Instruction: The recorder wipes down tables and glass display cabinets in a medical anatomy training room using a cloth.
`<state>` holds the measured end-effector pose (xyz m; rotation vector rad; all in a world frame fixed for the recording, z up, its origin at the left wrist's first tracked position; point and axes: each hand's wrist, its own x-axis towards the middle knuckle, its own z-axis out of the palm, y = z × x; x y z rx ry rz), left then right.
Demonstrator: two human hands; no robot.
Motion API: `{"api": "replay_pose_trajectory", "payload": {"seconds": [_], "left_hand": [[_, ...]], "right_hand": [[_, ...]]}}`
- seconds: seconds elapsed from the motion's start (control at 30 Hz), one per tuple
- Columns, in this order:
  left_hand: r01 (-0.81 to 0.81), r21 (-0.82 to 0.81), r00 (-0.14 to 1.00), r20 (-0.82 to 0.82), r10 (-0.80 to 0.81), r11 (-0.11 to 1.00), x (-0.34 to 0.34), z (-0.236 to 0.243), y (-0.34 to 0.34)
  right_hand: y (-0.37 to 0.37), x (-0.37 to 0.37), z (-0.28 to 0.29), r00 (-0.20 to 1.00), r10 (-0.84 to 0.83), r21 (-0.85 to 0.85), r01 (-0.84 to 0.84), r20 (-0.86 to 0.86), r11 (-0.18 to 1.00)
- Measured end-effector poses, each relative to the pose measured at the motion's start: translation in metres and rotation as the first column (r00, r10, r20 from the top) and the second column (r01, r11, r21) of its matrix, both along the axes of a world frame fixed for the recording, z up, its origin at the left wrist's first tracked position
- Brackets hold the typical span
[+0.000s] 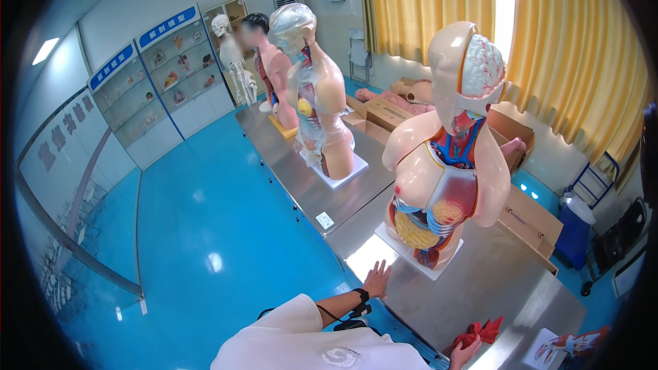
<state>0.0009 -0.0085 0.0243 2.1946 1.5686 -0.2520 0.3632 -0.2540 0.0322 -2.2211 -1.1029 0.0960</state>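
Note:
My left hand (377, 279) lies with spread fingers at the near edge of the steel table (356, 214), just beside the white base of a torso model. A black band with a cord is around that wrist. The large anatomical torso model (442, 185) stands upright, its brain, neck vessels and belly organs exposed. Farther right, near the table edge, my right hand (466, 354) is closed on a crumpled red cloth (478, 333). Part of that hand is cut off by the lower rim.
A plastic-wrapped torso model (321, 96), another torso (271, 72) and a skeleton (234, 62) stand farther left. A small red-and-white model (572, 348) sits at the right. Cardboard boxes (524, 223) and a hand trolley (582, 199) are behind the table.

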Motion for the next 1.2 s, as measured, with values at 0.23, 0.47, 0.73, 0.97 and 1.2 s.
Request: {"api": "replay_pose_trajectory", "payload": {"seconds": [0.23, 0.47, 0.73, 0.97, 1.2], "left_hand": [[0.008, 0.003, 1.0, -0.01, -0.008, 1.0, -0.003, 0.0, 0.0], [0.009, 0.001, 1.0, 0.01, -0.009, 1.0, 0.0, 0.001, 0.001], [0.014, 0.016, 1.0, 0.016, -0.015, 1.0, -0.002, -0.002, 0.0], [0.003, -0.001, 1.0, 0.022, -0.003, 1.0, -0.003, -0.001, -0.001], [0.01, -0.001, 1.0, 0.014, -0.01, 1.0, 0.001, -0.003, -0.001]], "right_hand": [[-0.025, 0.036, 0.0, 0.998, -0.025, 0.014, 0.024, 0.066, 1.0], [-0.063, 0.099, -0.029, 0.968, -0.251, 0.037, 0.25, 0.02, 0.967], [-0.055, 0.095, -0.026, 0.963, -0.264, 0.096, 0.269, -0.059, 0.958], [-0.059, 0.098, -0.033, 0.962, -0.27, 0.044, 0.268, 0.033, 0.962], [-0.052, 0.077, -0.04, 0.969, -0.238, 0.13, 0.229, 0.06, 0.965]]}}
